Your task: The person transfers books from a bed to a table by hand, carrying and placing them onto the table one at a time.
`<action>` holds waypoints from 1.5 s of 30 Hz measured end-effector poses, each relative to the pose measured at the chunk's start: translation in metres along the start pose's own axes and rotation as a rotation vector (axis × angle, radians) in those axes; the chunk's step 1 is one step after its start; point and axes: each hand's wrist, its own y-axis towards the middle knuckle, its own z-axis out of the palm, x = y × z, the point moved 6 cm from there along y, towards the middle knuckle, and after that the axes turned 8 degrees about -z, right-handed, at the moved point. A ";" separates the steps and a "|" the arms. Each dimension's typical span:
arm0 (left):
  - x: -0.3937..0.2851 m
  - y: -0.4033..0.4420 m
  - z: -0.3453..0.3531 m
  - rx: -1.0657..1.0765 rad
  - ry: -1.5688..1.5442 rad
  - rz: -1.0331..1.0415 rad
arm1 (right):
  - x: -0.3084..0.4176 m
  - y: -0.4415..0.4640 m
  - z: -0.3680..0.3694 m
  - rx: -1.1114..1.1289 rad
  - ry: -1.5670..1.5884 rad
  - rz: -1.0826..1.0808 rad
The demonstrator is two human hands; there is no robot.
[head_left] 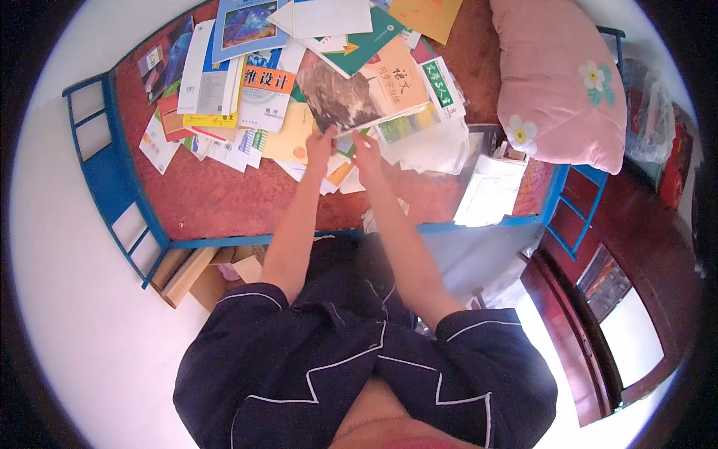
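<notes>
My left hand (pixel 321 144) is closed on the near edge of a workbook (pixel 396 78), its thumb close to the corner of a dark mountain picture on the cover. Beside it, my right hand (pixel 366 156) has its fingers curled at the same near edge, and a bit of green shows next to them. The workbook has an orange-pink cover with large characters and lies tilted over the pile. Partly on top of its far side is a green book (pixel 378 39). Pale sheets and a yellowish booklet (pixel 294 135) are under and around my hands.
Several books and papers cover the red bed board (pixel 217 202), including an orange-and-white book (pixel 265 90) and a blue one (pixel 247 28). A pink pillow (pixel 557 82) lies at right, near white papers (pixel 490 191). Blue metal rails (pixel 123 172) edge the bed.
</notes>
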 end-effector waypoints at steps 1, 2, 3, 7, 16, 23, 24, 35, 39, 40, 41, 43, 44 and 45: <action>0.014 -0.015 0.004 0.037 -0.011 -0.039 | -0.010 -0.002 -0.010 -0.138 -0.070 0.021; 0.027 -0.032 0.007 0.072 -0.022 -0.080 | -0.020 -0.008 -0.020 -0.274 -0.143 0.045; 0.039 -0.047 0.007 0.064 -0.016 -0.086 | -0.018 -0.015 -0.019 -0.087 -0.027 0.052; 0.073 -0.087 0.012 0.147 -0.078 -0.215 | -0.021 -0.046 -0.037 -0.130 -0.039 0.122; 0.023 -0.115 -0.079 -0.444 0.625 0.389 | 0.004 -0.087 -0.062 -0.094 -0.260 -0.098; 0.016 -0.085 -0.062 0.185 0.633 0.220 | 0.005 -0.123 -0.095 0.180 -0.189 -0.081; 0.021 -0.092 -0.056 0.294 0.503 0.035 | 0.002 -0.127 -0.098 0.173 -0.185 -0.086; 0.068 -0.166 -0.098 0.370 0.081 0.040 | -0.050 -0.164 -0.119 -0.101 -0.633 -0.673; 0.085 -0.189 -0.115 0.455 0.002 0.010 | -0.025 -0.249 -0.115 0.012 -0.172 -0.204; 0.087 -0.193 -0.116 0.476 0.017 0.015 | -0.035 -0.256 -0.121 -0.008 -0.161 -0.217; 0.092 -0.199 -0.116 0.508 0.071 0.031 | -0.048 -0.263 -0.128 -0.028 -0.095 -0.282; 0.095 -0.214 -0.108 0.567 0.151 0.048 | -0.062 -0.278 -0.145 -0.080 -0.012 -0.359; 0.096 -0.226 -0.104 0.596 0.191 0.068 | -0.069 -0.289 -0.153 -0.077 0.021 -0.395; 0.096 -0.238 -0.098 0.622 0.233 0.092 | -0.074 -0.299 -0.159 -0.071 0.056 -0.432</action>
